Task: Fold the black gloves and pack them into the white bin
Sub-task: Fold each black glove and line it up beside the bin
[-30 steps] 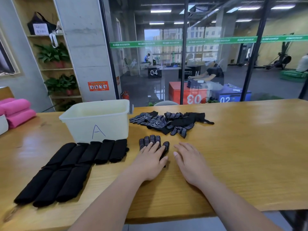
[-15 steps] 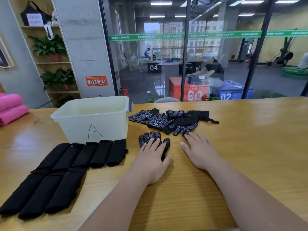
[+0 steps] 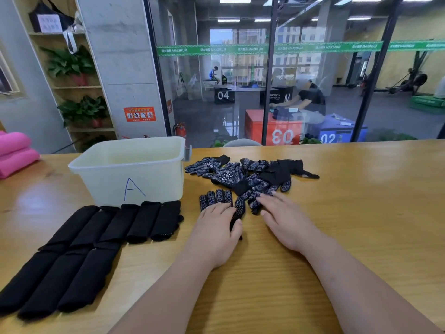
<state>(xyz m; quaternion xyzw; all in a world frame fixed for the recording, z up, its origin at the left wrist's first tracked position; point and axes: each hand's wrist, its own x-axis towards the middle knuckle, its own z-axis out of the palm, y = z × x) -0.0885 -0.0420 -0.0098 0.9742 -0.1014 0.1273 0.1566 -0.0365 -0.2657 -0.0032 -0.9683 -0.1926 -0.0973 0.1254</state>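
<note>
A flat black dotted glove [image 3: 218,198] lies on the wooden table, and my left hand [image 3: 214,227] rests flat on its palm part, leaving the glove's fingertips showing. Behind it sits a loose pile of black dotted gloves [image 3: 250,174]. My right hand [image 3: 281,218] lies with straight fingers, its fingertips touching the near edge of that pile. The white bin [image 3: 134,169], marked with a blue "A", stands at the left of the pile and looks empty. Several folded black gloves [image 3: 84,242] lie in two rows in front of the bin.
Pink rolled items [image 3: 14,153] sit at the far left table edge. A glass wall runs just behind the table. Bare wood [image 3: 361,213] stretches to the right of my right hand.
My right hand has slid forward from the bare table to the near edge of the glove pile. My left hand stayed on the flat glove.
</note>
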